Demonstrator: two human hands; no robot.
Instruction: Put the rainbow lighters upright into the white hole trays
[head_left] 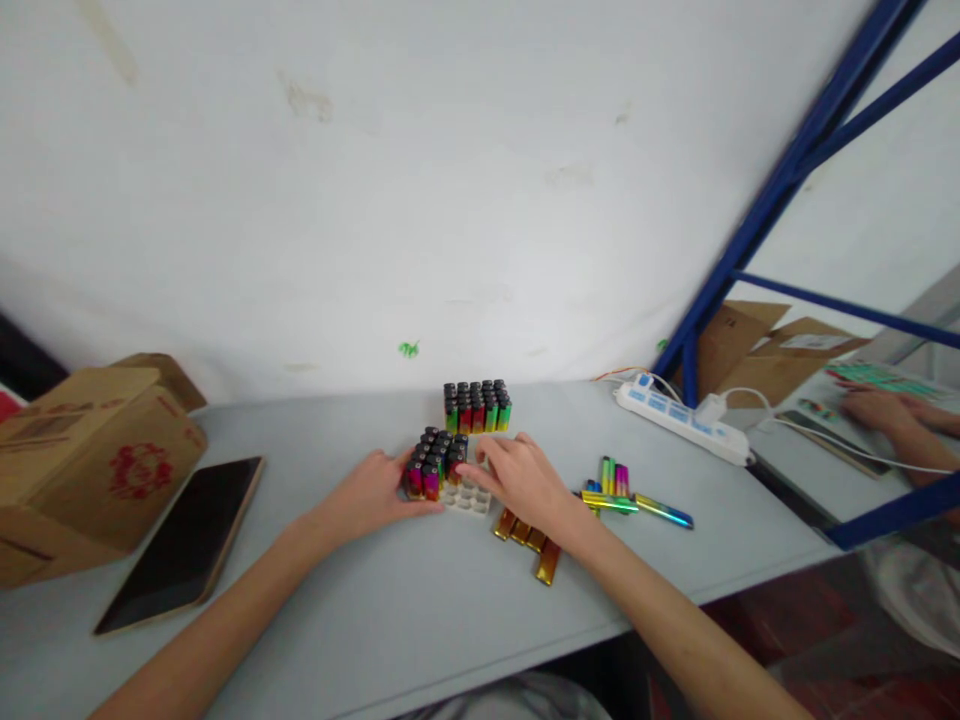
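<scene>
A white tray (472,498) with round cells lies on the grey table, its left part filled with upright shiny red and purple lighters (431,482) with black tops. My left hand (379,490) grips the tray's left side, the thumb along the front edge and the fingers behind. Over the tray's right part, my right hand (517,475) has thumb and fingers closed at a black-topped lighter (456,465) at the edge of the filled cells. Several cells in front of it are bare. Gold pieces (549,563) lie beneath and beside my right wrist.
Behind the tray stands a block of several lighters (478,408). Shiny multicoloured pieces (615,478) lie to the right, near a white power strip (682,418). At left are a dark tablet (184,540) and a cardboard box (97,470). A blue frame (780,180) separates another person's hands (885,408).
</scene>
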